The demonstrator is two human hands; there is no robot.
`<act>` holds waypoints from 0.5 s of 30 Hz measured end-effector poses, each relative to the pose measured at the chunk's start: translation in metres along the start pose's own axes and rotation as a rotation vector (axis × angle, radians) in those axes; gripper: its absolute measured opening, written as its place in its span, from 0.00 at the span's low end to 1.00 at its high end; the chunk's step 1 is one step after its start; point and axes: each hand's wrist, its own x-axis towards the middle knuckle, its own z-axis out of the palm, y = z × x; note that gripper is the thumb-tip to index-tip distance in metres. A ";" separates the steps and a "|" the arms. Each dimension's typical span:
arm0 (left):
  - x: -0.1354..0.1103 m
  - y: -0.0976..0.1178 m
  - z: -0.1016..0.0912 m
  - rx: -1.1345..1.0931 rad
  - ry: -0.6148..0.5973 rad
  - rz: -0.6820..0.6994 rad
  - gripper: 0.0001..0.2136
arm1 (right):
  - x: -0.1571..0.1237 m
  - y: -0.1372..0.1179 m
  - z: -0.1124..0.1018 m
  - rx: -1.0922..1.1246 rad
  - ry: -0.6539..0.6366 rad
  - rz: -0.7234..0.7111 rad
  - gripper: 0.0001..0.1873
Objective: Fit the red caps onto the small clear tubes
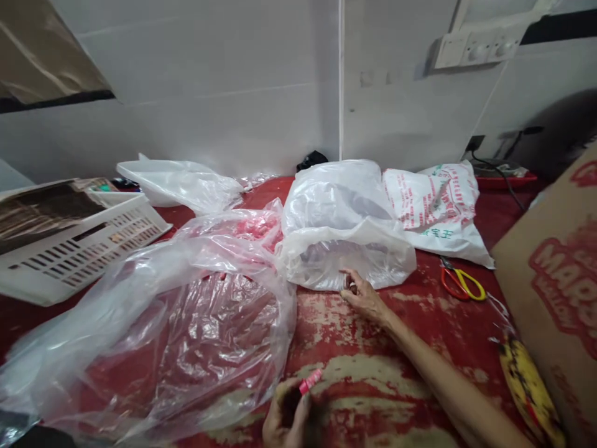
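Note:
Near the bottom edge, my left hand (pixel 285 414) pinches a small pink tube-like piece (pixel 310 381) between thumb and fingers. Farther forward, my right hand (pixel 364 301) is at the mouth of a translucent white plastic bag (pixel 336 193). Its thumb and fingers are closed round a small dark brownish piece (pixel 346 282), too small to make out exactly. Inside that bag's mouth, greyish contents show dimly through the film. Left of it spreads a large clear plastic bag (pixel 224 330), with pink pieces (pixel 259 227) bunched at its far end.
A white slotted basket (pixel 93 242) holding brown cardboard stands at the left. Behind lies another white bag (pixel 186 183). To the right are a printed white sack (pixel 438 205), red-and-yellow-handled scissors (pixel 461 285), spotted bananas (pixel 529 389) and a cardboard box (pixel 550 298). The table (pixel 373 373) has worn red covering.

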 end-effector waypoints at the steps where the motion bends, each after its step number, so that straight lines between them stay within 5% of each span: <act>1: -0.002 0.005 0.002 -0.010 -0.042 -0.043 0.17 | -0.022 -0.001 -0.002 0.057 -0.002 0.018 0.24; 8: -0.031 0.036 0.036 -0.077 -0.227 -0.176 0.16 | -0.153 -0.005 -0.014 0.595 0.181 0.172 0.18; 15: -0.060 0.045 0.055 -0.165 -0.321 -0.313 0.17 | -0.206 0.000 -0.010 0.698 0.365 0.222 0.20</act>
